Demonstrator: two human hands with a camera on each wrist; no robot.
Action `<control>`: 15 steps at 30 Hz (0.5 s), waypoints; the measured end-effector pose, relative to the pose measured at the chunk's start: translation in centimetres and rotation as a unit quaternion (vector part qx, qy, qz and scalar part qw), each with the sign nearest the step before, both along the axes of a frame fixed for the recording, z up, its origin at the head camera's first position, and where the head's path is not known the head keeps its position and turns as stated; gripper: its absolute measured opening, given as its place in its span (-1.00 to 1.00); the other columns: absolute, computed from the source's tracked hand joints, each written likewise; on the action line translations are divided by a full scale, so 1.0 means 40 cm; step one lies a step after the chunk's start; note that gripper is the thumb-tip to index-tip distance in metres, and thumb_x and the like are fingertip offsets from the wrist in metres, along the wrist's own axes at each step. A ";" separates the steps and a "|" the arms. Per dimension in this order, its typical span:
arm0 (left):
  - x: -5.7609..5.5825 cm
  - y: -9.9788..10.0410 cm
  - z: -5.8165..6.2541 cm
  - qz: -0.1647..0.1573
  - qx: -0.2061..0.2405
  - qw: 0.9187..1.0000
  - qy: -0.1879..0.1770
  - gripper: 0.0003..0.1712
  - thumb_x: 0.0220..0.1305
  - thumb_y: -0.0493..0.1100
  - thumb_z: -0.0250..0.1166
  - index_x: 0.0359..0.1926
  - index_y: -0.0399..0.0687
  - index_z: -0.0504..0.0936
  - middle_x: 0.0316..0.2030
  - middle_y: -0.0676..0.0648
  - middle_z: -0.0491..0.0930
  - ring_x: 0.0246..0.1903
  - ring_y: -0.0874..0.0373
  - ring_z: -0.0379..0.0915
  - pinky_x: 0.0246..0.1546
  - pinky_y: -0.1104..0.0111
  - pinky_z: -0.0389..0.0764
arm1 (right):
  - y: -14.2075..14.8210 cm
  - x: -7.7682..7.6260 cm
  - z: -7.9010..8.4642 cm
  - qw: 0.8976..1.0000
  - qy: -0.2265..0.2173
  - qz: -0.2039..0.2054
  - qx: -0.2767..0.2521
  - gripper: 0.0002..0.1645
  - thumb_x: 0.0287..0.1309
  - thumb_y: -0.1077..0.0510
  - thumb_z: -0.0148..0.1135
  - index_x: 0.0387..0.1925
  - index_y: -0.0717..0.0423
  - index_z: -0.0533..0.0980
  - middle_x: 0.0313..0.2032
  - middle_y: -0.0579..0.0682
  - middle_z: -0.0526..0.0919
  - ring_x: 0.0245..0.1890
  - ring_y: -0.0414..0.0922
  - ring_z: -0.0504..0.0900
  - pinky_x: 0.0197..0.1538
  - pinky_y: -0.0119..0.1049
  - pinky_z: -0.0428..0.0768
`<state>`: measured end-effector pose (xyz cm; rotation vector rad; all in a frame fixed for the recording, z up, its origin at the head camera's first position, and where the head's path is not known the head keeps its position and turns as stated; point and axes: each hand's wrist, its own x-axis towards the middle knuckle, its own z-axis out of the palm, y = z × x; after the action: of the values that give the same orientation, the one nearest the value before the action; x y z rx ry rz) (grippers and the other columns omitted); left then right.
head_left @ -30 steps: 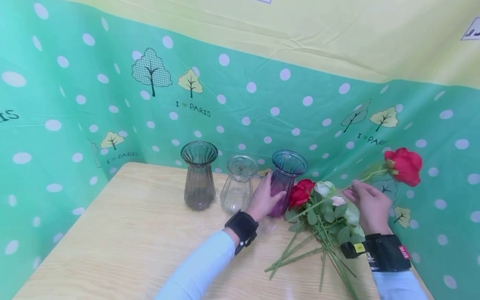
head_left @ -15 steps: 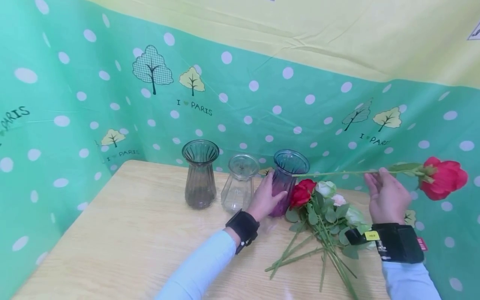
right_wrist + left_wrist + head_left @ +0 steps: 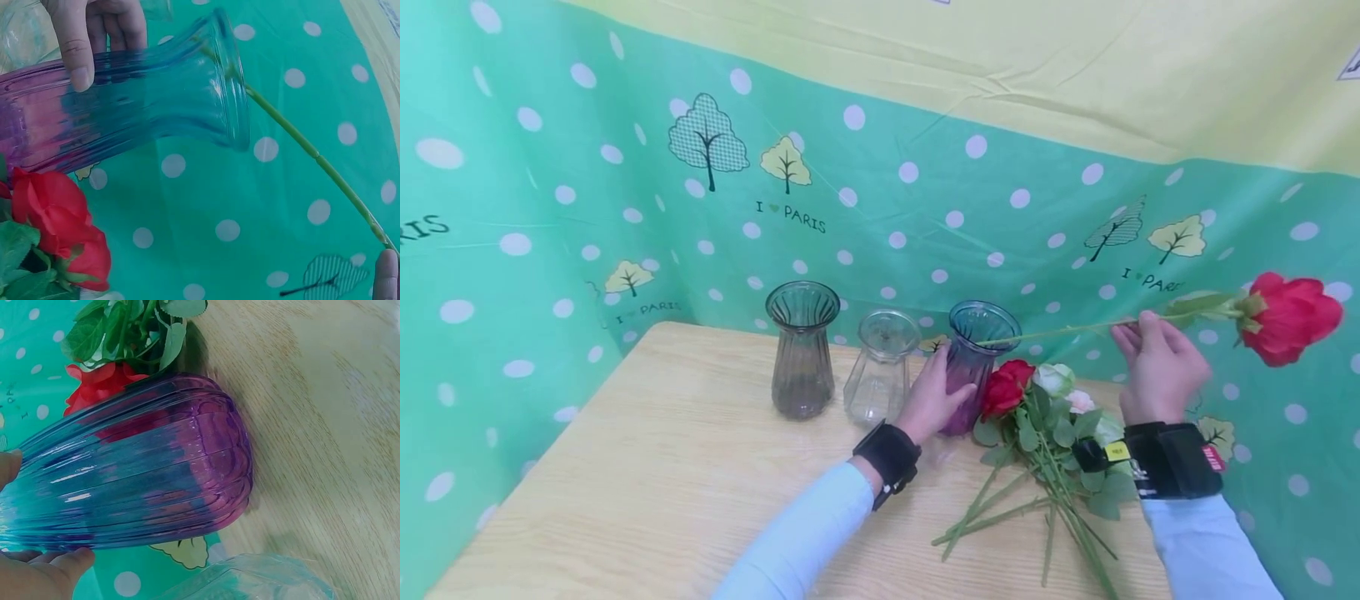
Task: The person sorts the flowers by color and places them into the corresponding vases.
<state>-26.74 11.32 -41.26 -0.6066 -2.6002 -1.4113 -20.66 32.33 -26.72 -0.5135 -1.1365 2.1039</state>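
Observation:
My left hand [image 3: 931, 396] grips the side of a ribbed glass vase [image 3: 972, 377], blue at the top and purple toward the base, which stands upright on the table. In the left wrist view, a thumb and fingertips lie on opposite sides of this vase [image 3: 137, 469]. A red artificial rose [image 3: 1292, 319] is held sideways in my right hand [image 3: 1165, 367], its stem pinched between thumb and fingers below the bloom. The stem [image 3: 319, 156] slants into the vase's mouth, and its cut end shows through the glass just inside the rim.
A smoky grey vase [image 3: 801, 371] and a clear vase [image 3: 876, 387] stand left of the tinted one. To its right lie a red rose [image 3: 1006, 388], white and pale pink flowers, leaves and several green stems [image 3: 1060, 492]. A polka-dot cloth [image 3: 880, 192] hangs behind the wooden table [image 3: 700, 467].
My right hand has swung the rose rightward so its stem points left, then moved left and up, bringing the stem end into the vase's mouth. My left hand stays on the vase.

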 end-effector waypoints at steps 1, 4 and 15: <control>0.000 0.000 -0.002 0.001 -0.001 1.000 0.002 -0.11 0.23 0.04 0.25 0.40 -0.23 0.04 0.35 -0.23 0.21 0.34 -0.03 0.16 0.34 0.19 0.29 | -0.010 -0.004 0.001 1.000 0.007 -0.002 0.017 -0.75 -0.06 0.25 0.40 -0.27 0.25 0.60 -0.35 0.08 0.64 -0.38 -0.11 0.67 -0.22 -0.39 0.69; 0.001 -0.001 -0.007 0.001 -0.004 1.000 0.005 -0.11 0.23 0.05 0.24 0.41 -0.22 0.04 0.35 -0.22 0.21 0.34 -0.03 0.16 0.34 0.20 0.30 | -0.037 -0.018 0.004 0.998 0.030 0.001 0.056 -0.79 -0.04 0.27 0.38 -0.30 0.28 0.60 -0.37 0.09 0.63 -0.43 -0.11 0.68 -0.25 -0.38 0.69; 0.006 0.001 -0.011 0.003 0.002 1.000 0.010 -0.13 0.24 0.04 0.24 0.40 -0.24 0.04 0.34 -0.23 0.21 0.34 -0.04 0.17 0.33 0.20 0.30 | -0.105 -0.056 0.003 0.981 0.044 0.053 0.183 -0.81 0.11 0.18 0.27 -0.27 0.22 0.61 -0.43 0.06 0.65 -0.46 -0.15 0.65 -0.24 -0.41 0.68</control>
<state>-26.49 11.34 -41.71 -0.6085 -2.5806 -1.4020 -22.89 28.14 -26.62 -0.1871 -1.4843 1.9191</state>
